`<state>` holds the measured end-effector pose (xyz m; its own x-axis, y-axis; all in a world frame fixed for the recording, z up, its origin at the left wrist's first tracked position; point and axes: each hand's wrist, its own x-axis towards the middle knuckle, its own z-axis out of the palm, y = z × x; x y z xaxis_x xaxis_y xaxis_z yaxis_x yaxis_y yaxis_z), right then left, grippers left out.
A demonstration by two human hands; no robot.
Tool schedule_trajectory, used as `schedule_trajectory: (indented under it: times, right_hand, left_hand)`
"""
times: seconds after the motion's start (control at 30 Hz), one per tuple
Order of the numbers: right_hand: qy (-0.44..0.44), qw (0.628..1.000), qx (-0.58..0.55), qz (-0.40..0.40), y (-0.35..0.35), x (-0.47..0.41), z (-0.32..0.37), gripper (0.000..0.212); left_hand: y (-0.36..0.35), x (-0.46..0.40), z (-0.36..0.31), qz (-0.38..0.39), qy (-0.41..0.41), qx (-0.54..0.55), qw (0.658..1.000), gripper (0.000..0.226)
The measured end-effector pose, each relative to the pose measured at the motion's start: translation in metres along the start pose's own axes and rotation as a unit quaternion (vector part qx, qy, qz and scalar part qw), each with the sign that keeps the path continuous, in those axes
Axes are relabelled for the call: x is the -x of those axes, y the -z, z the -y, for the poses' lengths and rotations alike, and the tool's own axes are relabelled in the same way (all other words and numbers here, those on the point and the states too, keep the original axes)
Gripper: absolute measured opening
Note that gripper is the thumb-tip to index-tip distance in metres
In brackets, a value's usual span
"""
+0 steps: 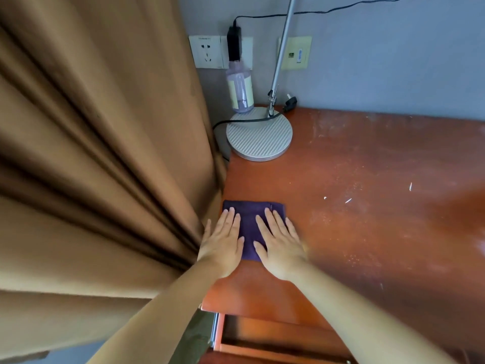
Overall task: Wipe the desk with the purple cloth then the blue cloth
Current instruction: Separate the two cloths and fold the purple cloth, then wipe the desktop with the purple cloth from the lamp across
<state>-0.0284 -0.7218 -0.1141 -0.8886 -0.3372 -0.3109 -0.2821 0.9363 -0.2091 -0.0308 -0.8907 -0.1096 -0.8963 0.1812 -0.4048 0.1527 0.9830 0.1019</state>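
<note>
Head view has both your hands flat, fingers straight, left hand (223, 241) and right hand (279, 243) pressing the purple cloth (249, 227) at the surface's (367, 179) left edge, while the clear bottle (240, 88) holds pale purple liquid.

Both my arms reach forward, bare forearms converging. My left hand (223, 240) and right hand (279, 241) lie palm down, side by side, fingers (270, 219) straight and slightly spread, pressing flat.
</note>
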Motion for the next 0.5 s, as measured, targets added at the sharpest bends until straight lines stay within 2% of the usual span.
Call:
schedule_trajectory:
  times: [0.1, 0.27, 0.5]
  right_hand:
    - [-0.004, 1.000, 0.002, -0.009, 0.007, -0.024, -0.004, 0.087]
    - [-0.012, 1.000, 0.016, -0.021, 0.025, -0.073, -0.018, 0.062]
    - [-0.028, 0.999, 0.032, -0.032, 0.038, -0.121, -0.036, 0.062]
  left_hand:
    - [0.008, -0.024, 0.003, -0.006, 0.008, -0.012, 1.000, 0.059]
    - [0.028, -0.073, 0.011, -0.029, 0.006, -0.016, 0.999, 0.059]
    - [0.047, -0.120, 0.016, -0.055, 0.002, 0.003, 0.998, 0.058]
